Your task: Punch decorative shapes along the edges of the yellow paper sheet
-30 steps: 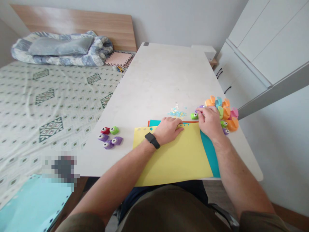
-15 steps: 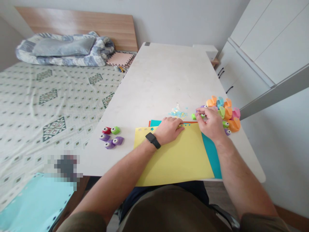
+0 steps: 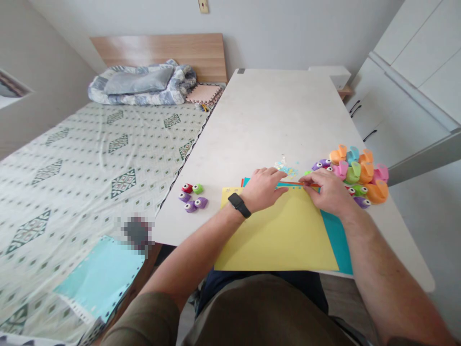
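My left hand point(image 3: 265, 189) lies flat, fingers loosely spread, on the far edge of a yellow paper sheet point(image 3: 281, 235) near the table's front edge. A black watch point(image 3: 238, 204) is on that wrist. My right hand point(image 3: 329, 192) rests at the sheet's far right corner with fingers curled together; what they pinch is hidden. A teal sheet point(image 3: 338, 242) and an orange one point(image 3: 295, 183) lie under the yellow one. A pile of small coloured paper punches point(image 3: 356, 173) sits just right of my right hand. Punched confetti point(image 3: 286, 168) lies beyond my hands.
Several small punches, red, green and purple point(image 3: 192, 196), sit on the white table point(image 3: 273, 115) left of the sheets. A bed with patterned cover point(image 3: 90, 163) runs along the left, a light blue sheet point(image 3: 101, 276) on it. White cabinets point(image 3: 406, 86) stand right.
My right hand has come down from the punch pile to the yellow sheet's far right corner. The left hand stays on the paper. The camera has turned left.
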The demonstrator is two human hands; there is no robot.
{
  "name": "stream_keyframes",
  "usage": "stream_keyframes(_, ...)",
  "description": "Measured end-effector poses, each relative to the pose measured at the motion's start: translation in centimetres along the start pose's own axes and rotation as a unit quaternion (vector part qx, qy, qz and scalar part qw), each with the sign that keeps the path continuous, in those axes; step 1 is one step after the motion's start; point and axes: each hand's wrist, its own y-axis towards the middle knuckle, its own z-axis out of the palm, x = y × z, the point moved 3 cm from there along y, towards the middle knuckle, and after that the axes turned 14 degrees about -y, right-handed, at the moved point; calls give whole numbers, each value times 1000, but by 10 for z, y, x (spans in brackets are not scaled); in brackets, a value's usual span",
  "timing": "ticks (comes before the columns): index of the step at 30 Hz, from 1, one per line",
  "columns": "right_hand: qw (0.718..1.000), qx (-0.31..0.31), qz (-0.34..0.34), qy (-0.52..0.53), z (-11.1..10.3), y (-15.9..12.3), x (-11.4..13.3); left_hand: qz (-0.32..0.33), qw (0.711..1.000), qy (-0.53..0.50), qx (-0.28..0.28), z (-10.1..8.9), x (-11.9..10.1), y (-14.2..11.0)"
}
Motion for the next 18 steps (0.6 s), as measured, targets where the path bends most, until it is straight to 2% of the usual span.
stream_keyframes(4,1000,-3,5,-4,1,0,2,-27,998,32,-49,-50,4,-32)
stream_keyframes(7,1000,-4,17,7,1,0,3,-102,988,73,-88,-87,25,-69)
stream_keyframes(10,999,-5,28,34,3,0,4,-192,965,140,-107,-113,52,-107)
stream_keyframes(14,998,-14,29,53,5,-1,5,-265,942,194,-72,-127,79,-139)
stream_keyframes(18,998,-1,27,61,9,-2,5,-278,934,221,-48,-128,87,-143)
